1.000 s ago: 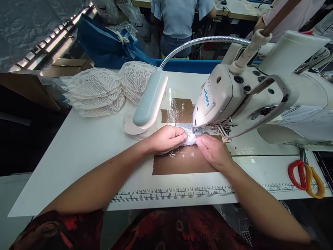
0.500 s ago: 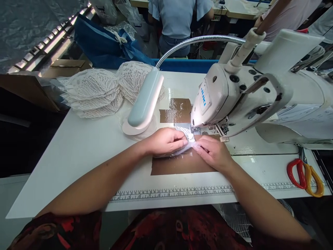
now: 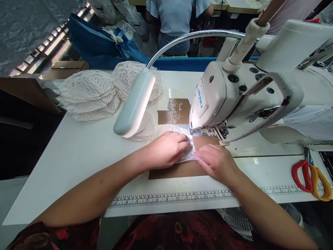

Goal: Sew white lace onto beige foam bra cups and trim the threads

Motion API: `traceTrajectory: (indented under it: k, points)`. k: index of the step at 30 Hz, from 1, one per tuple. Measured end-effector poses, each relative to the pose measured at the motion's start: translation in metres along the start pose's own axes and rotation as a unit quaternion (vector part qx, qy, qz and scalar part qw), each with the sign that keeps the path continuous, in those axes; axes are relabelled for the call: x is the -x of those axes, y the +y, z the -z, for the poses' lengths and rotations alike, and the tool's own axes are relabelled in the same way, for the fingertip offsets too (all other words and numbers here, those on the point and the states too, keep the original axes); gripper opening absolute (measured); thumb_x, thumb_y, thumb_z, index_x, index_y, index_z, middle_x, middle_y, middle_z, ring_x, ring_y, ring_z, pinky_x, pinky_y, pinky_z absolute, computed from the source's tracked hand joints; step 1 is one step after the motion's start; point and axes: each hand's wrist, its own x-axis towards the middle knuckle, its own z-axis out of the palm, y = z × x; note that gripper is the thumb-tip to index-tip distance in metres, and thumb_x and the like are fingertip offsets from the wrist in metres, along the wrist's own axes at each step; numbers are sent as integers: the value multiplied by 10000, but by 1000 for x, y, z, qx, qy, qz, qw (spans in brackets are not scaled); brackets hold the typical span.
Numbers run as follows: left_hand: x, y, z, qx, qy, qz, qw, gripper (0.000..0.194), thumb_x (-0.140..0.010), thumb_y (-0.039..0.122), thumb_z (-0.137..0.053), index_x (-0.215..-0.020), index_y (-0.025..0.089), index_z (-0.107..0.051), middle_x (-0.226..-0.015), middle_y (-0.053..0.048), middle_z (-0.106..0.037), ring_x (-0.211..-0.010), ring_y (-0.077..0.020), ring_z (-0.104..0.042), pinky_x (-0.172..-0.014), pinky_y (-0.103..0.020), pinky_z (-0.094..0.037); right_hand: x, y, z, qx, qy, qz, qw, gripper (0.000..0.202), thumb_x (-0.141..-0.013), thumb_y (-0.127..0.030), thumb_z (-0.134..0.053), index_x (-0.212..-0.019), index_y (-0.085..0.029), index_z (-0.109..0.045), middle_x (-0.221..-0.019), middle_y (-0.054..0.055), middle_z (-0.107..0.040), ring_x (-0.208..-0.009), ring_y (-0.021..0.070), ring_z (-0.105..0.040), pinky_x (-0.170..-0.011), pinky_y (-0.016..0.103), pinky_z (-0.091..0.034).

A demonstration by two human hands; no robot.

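Observation:
A piece of white lace fabric (image 3: pixel 187 152) lies at the needle end of a white sewing machine (image 3: pixel 210 97), its far edge under the presser foot area. My left hand (image 3: pixel 169 149) is on the left part of the lace, its fingers curled and pressed together over it. At the lace's near right corner, my right hand (image 3: pixel 214 161) pinches the edge between thumb and fingers. Both hands are close to the needle, just on its near side. My left hand covers part of the lace, and the fingertips' exact hold there is partly hidden.
Stacks of white lace pieces (image 3: pixel 85 92) lie at the back left. A lamp (image 3: pixel 135 102) on a bendable neck hangs over more round pieces (image 3: pixel 144 128). Brown tape (image 3: pixel 171 117) covers parts of the table. Scissors (image 3: pixel 310 177) lie at right, near a printed ruler (image 3: pixel 166 199). A person (image 3: pixel 177 21) sits beyond.
The lace, bunched between my hands before, is now spread flatter. My left hand has shifted slightly toward me, and my right hand has moved slightly nearer too. The whole view has shifted a little.

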Motion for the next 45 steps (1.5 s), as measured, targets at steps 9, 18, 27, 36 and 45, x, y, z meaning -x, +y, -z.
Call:
traceTrajectory:
  k: [9, 18, 27, 36, 45]
  points:
    - [-3, 0, -13, -79, 27, -6, 996, 331, -963, 262, -430, -1207, 145, -621, -1335, -97, -579, -885, -223, -543, -763, -363, -413, 0, -2, 0, 19, -1, -5, 1000, 214, -892, -154, -510, -884, -185, -721, -791, 37, -687, -701, 163, -568, -662, 291, -402]
    - [-4, -7, -12, -105, 34, -16, 994, 363, -943, 227, -440, -1258, 124, -587, -1346, -112, -571, -897, -231, -530, -814, -385, -385, -4, -1, -3, 68, 31, 13, 997, 245, -906, -125, -479, -972, -161, -713, -780, 44, -693, -670, 158, -561, -619, 279, -395]
    - [-3, -9, -13, -119, 34, -25, 992, 388, -930, 197, -452, -1291, 117, -569, -1351, -118, -571, -909, -229, -538, -813, -390, -369, -4, -1, -2, 67, 16, 8, 998, 300, -878, -88, -458, -1031, -127, -713, -786, 52, -697, -674, 174, -550, -621, 290, -409]
    - [-7, -23, -15, -140, 60, 19, 988, 393, -900, 156, -472, -1272, 98, -586, -1304, -129, -600, -975, -268, -527, -864, -401, -399, -15, -4, -5, 113, -26, -47, 992, 395, -833, -98, -475, -1165, -159, -681, -835, 50, -699, -760, 204, -561, -576, 307, -356]
    - [-6, -36, -20, -87, 114, 69, 987, 360, -922, 199, -441, -1236, 131, -603, -1293, -143, -594, -1090, -296, -524, -942, -464, -414, -20, -7, -5, 110, -76, -86, 987, 462, -868, -100, -444, -1289, -198, -607, -973, 75, -688, -874, 221, -570, -565, 294, -341]
